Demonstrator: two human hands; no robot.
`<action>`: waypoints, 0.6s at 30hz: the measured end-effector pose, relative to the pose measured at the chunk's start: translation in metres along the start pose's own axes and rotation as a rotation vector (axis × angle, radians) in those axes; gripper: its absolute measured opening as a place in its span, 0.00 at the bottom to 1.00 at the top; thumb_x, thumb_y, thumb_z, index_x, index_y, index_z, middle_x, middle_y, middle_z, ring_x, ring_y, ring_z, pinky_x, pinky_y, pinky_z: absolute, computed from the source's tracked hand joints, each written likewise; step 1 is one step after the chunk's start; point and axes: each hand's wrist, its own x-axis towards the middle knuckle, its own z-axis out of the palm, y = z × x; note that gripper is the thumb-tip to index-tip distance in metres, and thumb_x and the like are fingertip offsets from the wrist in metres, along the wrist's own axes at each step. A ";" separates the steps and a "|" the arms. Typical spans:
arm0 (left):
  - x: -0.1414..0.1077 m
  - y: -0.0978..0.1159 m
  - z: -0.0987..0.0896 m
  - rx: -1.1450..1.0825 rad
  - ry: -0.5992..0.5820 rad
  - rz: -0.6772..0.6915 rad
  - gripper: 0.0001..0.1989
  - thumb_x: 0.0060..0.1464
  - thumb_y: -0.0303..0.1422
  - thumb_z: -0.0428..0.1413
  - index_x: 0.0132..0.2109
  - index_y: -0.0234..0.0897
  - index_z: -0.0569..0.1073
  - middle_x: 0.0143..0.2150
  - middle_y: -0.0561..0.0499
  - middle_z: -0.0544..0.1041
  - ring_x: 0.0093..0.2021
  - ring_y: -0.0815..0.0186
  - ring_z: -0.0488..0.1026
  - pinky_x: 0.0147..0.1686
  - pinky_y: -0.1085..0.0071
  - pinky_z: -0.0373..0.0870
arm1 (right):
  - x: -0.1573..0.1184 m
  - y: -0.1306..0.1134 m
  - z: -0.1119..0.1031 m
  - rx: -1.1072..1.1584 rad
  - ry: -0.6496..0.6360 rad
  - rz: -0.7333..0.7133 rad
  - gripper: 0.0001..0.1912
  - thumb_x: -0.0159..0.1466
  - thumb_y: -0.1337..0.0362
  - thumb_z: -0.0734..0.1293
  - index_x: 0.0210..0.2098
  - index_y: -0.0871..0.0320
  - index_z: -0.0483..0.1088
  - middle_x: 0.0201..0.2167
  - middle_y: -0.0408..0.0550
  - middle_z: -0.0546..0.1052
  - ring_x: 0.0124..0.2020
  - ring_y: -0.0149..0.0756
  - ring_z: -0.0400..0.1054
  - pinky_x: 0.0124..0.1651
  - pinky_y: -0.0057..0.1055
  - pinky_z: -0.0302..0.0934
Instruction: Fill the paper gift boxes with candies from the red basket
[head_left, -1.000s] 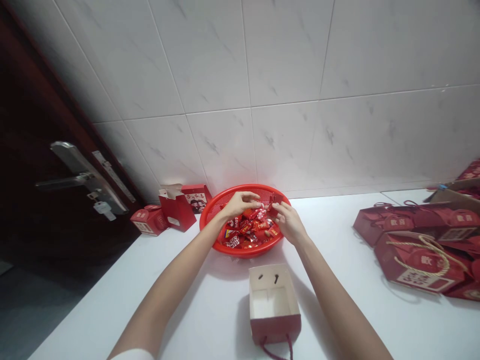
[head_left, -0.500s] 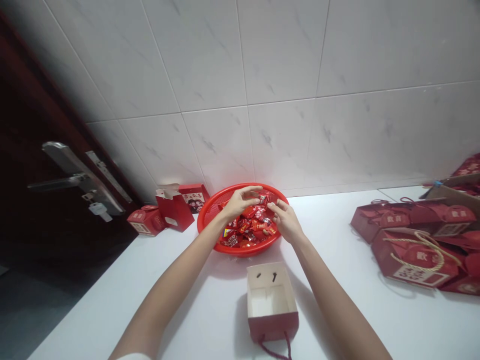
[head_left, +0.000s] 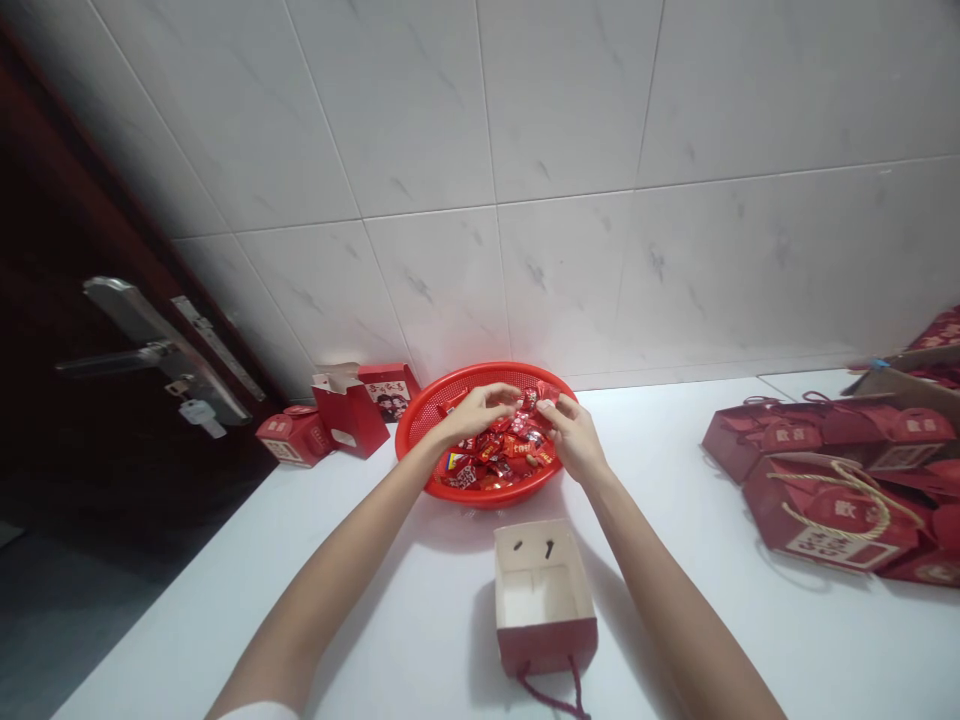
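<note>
A red plastic basket [head_left: 409, 440] with perforated sides holds many red-wrapped candies [head_left: 491, 450]. Over its left and middle part hovers my left hand [head_left: 484, 410], fingers curved, thumb apart from them, nothing visible between. At the basket's right rim, my right hand [head_left: 574, 435] is closed, with a red-wrapped candy [head_left: 550, 390] showing at its fingertips. Nearer to me, between my forearms, stands an open gift box [head_left: 546, 645], dark red outside and pale inside, with a cord handle hanging over its front. No candy shows in it.
Several dark red gift boxes [head_left: 825, 510] with cord handles stand at the right, by a cardboard carton [head_left: 907, 375]. Small red boxes [head_left: 349, 415] stand at the left back. A tiled wall [head_left: 555, 290] bounds the white table [head_left: 660, 480]; a dark door [head_left: 112, 420] is at left.
The fingers of my left hand have lowered slightly and curled more toward the candies. A red-wrapped candy now shows raised at my right fingertips. The gift box has stayed in place.
</note>
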 end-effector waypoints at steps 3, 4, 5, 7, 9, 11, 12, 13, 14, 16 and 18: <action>-0.008 -0.008 -0.005 0.267 -0.359 -0.098 0.22 0.44 0.29 0.62 0.50 0.40 0.79 0.49 0.47 0.81 0.49 0.57 0.77 0.50 0.64 0.72 | 0.001 0.002 0.000 -0.010 0.027 -0.013 0.17 0.46 0.56 0.79 0.29 0.56 0.74 0.29 0.41 0.78 0.32 0.34 0.71 0.35 0.30 0.67; -0.010 -0.010 -0.005 0.368 -0.474 -0.121 0.24 0.41 0.28 0.64 0.49 0.42 0.80 0.50 0.48 0.81 0.49 0.56 0.76 0.49 0.65 0.71 | 0.001 0.002 0.000 -0.007 0.032 -0.015 0.16 0.46 0.56 0.79 0.28 0.56 0.73 0.28 0.41 0.78 0.32 0.34 0.71 0.35 0.30 0.67; -0.013 -0.011 -0.003 0.458 -0.564 -0.136 0.26 0.38 0.26 0.64 0.49 0.43 0.80 0.50 0.49 0.81 0.49 0.55 0.76 0.48 0.66 0.71 | 0.001 0.002 0.000 -0.006 0.034 -0.017 0.16 0.46 0.56 0.79 0.28 0.56 0.73 0.28 0.41 0.78 0.31 0.34 0.71 0.35 0.30 0.66; -0.016 -0.013 0.004 0.596 -0.651 -0.135 0.28 0.36 0.23 0.61 0.49 0.45 0.80 0.48 0.49 0.82 0.47 0.55 0.76 0.44 0.68 0.71 | 0.002 0.003 0.000 -0.006 0.036 -0.023 0.16 0.45 0.57 0.79 0.27 0.56 0.73 0.27 0.41 0.77 0.31 0.33 0.70 0.34 0.29 0.65; -0.016 -0.014 0.013 0.694 -0.633 -0.111 0.30 0.36 0.22 0.59 0.49 0.46 0.80 0.44 0.49 0.82 0.45 0.54 0.76 0.42 0.68 0.71 | 0.001 0.003 0.000 -0.016 0.041 -0.033 0.15 0.45 0.57 0.79 0.26 0.56 0.73 0.28 0.41 0.77 0.30 0.32 0.69 0.34 0.28 0.64; -0.012 -0.014 0.019 0.788 -0.582 -0.121 0.29 0.35 0.23 0.60 0.49 0.45 0.80 0.41 0.48 0.82 0.43 0.53 0.76 0.41 0.66 0.70 | 0.001 0.003 0.000 -0.024 0.040 -0.042 0.15 0.46 0.57 0.78 0.26 0.56 0.73 0.28 0.41 0.77 0.30 0.32 0.69 0.34 0.28 0.64; -0.008 -0.015 0.020 0.828 -0.562 -0.137 0.28 0.35 0.25 0.62 0.49 0.44 0.80 0.40 0.47 0.82 0.42 0.52 0.76 0.41 0.65 0.70 | 0.001 0.002 0.000 -0.025 0.037 -0.044 0.14 0.46 0.57 0.78 0.27 0.56 0.73 0.28 0.41 0.77 0.30 0.32 0.69 0.34 0.28 0.63; -0.005 -0.015 0.021 0.859 -0.550 -0.153 0.28 0.35 0.26 0.64 0.48 0.43 0.79 0.39 0.46 0.81 0.40 0.52 0.76 0.40 0.65 0.70 | 0.001 0.002 0.000 -0.025 0.033 -0.042 0.14 0.46 0.57 0.78 0.27 0.56 0.73 0.28 0.41 0.77 0.30 0.32 0.69 0.34 0.28 0.63; -0.002 -0.016 0.019 0.878 -0.537 -0.165 0.27 0.35 0.28 0.65 0.48 0.41 0.79 0.39 0.46 0.81 0.40 0.51 0.76 0.39 0.65 0.70 | 0.001 0.002 0.000 -0.023 0.029 -0.039 0.15 0.46 0.57 0.78 0.27 0.56 0.73 0.28 0.41 0.78 0.30 0.32 0.69 0.34 0.29 0.63; 0.004 -0.020 0.014 0.874 -0.468 -0.160 0.26 0.36 0.30 0.65 0.48 0.41 0.79 0.40 0.46 0.81 0.40 0.51 0.77 0.40 0.65 0.70 | 0.001 0.003 -0.001 -0.023 0.026 -0.033 0.15 0.46 0.57 0.78 0.28 0.56 0.73 0.28 0.41 0.78 0.30 0.33 0.69 0.34 0.29 0.64; 0.008 -0.025 0.005 0.787 -0.343 -0.125 0.25 0.38 0.30 0.65 0.48 0.41 0.79 0.41 0.48 0.81 0.43 0.52 0.77 0.42 0.67 0.70 | 0.002 0.003 -0.001 -0.024 0.031 -0.027 0.15 0.46 0.57 0.78 0.28 0.56 0.74 0.28 0.41 0.78 0.30 0.33 0.70 0.34 0.30 0.64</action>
